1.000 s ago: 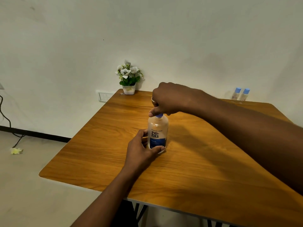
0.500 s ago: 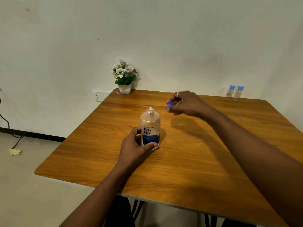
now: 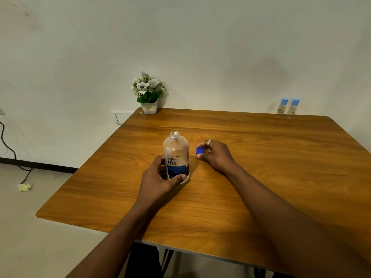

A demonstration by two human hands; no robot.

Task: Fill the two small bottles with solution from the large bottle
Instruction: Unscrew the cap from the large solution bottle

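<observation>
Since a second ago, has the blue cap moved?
Yes. The blue cap, pinched by the right hand, has left the neck of the large bottle and is now lower, to its right.

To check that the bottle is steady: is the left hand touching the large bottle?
Touching. The head view shows the left hand gripping the large bottle near its base, thumb across the front.
</observation>
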